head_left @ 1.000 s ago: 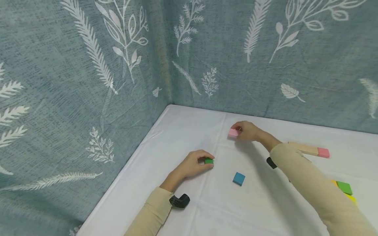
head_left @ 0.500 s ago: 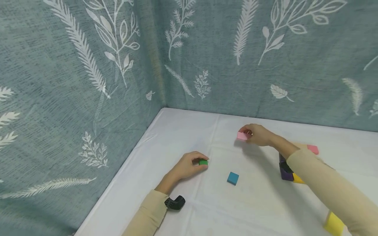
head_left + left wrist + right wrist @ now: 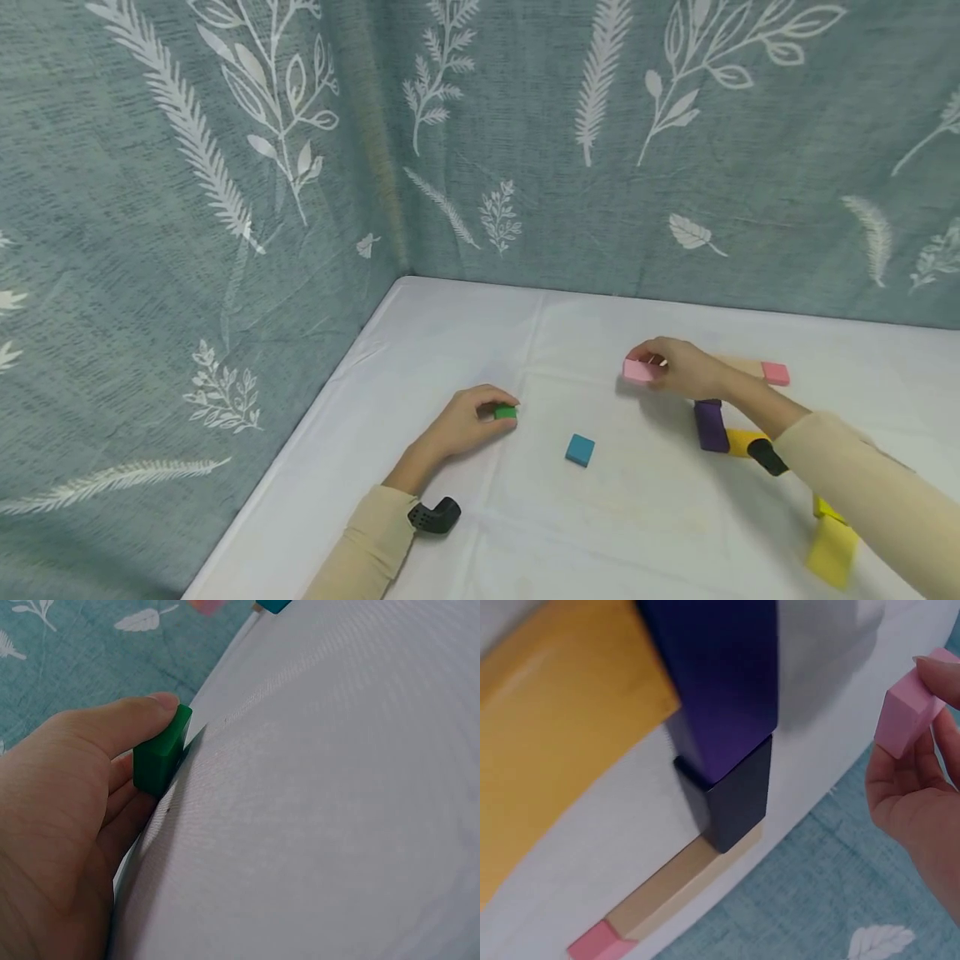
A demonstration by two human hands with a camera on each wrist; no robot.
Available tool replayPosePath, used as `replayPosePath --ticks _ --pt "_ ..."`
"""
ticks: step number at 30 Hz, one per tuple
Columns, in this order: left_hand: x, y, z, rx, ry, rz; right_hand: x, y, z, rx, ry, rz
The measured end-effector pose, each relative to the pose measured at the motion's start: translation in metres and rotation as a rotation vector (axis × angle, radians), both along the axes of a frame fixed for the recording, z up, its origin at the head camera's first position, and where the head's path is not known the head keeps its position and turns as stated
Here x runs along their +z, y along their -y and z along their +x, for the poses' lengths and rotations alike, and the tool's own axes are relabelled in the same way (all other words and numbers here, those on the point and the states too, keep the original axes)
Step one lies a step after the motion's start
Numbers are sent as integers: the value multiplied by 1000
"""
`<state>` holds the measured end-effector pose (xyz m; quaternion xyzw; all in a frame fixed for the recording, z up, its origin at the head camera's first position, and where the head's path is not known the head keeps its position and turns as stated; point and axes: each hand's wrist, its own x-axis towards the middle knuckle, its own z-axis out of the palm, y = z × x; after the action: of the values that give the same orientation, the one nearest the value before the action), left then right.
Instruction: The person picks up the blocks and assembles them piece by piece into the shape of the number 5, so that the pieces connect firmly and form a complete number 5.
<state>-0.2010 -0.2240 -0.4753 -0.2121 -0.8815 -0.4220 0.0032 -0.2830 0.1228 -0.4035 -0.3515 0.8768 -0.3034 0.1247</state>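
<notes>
My left hand point(image 3: 468, 421) pinches a small green block point(image 3: 506, 412) on the white table, thumb on one side and fingers on the other. In the left wrist view the green block point(image 3: 161, 752) shows between thumb and fingers. Further back, my right hand point(image 3: 686, 369) grips a pink block point(image 3: 640, 371) by its end. The right wrist view shows that pink block point(image 3: 907, 712) between thumb and curled fingers. A blue square block point(image 3: 580, 450) lies between the two hands, touched by neither.
Right of the right hand, a dark purple block point(image 3: 710, 427), an orange block point(image 3: 741, 442), a tan block point(image 3: 741, 365) and a pinkish-red block point(image 3: 776, 373) lie joined. Yellow blocks point(image 3: 832, 550) lie nearer the front, partly under the right sleeve. A patterned curtain point(image 3: 525, 150) hangs behind the table.
My right hand has carried the pink block rightward and toward the front, nearing the purple block. The left hand stays on the green block. The head view has shifted right.
</notes>
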Motion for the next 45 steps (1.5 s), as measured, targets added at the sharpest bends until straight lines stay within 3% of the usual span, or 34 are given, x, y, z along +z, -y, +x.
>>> replayPosePath --ticks 20,37,45 --pt "-1 -4 0 -12 -5 31 -1 -53 60 -8 -51 51" --pt "-2 -2 -2 -14 -19 60 -15 -81 106 81 -159 15" --pt "-3 -2 -2 -23 -23 47 -20 -92 130 77 -77 53"
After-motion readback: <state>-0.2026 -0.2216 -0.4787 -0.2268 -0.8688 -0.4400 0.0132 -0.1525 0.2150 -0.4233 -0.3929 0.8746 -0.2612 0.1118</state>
